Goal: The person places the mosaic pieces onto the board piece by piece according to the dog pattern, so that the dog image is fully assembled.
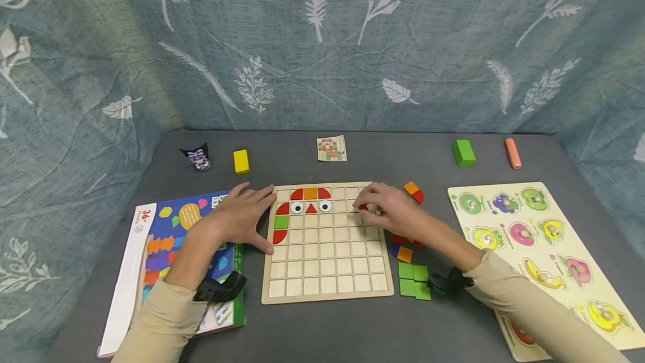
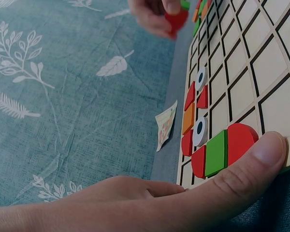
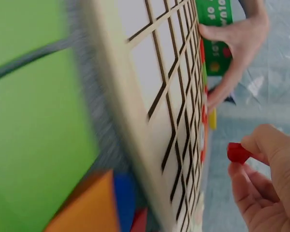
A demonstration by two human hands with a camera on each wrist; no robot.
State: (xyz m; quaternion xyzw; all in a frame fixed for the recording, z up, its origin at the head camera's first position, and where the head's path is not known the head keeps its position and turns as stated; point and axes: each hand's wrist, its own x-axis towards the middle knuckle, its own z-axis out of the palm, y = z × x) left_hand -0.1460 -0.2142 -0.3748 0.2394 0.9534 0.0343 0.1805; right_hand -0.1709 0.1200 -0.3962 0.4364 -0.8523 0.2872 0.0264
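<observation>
A wooden grid board [image 1: 335, 251] lies in the middle of the table. My left hand [image 1: 237, 220] rests along its left edge, fingers spread, the thumb on the rim beside a red rounded piece [image 2: 241, 142]. Over the board's upper right cells, my right hand [image 1: 395, 209] pinches a small red piece [image 3: 238, 152] between thumb and fingertips. In the upper left cells sit more red rounded pieces, an orange square [image 1: 311, 194], a green square [image 1: 281, 222], a red triangle [image 1: 311, 207] and two white eye pieces [image 1: 325, 205].
Loose green squares [image 1: 407, 287] and orange, red and blue pieces [image 1: 405, 254] lie right of the board. A small picture card [image 1: 331, 149] is behind it. A boxed toy [image 1: 166, 212] stands left, a fruit puzzle board [image 1: 509, 217] right. Yellow [image 1: 241, 161] and green blocks [image 1: 463, 153] lie further back.
</observation>
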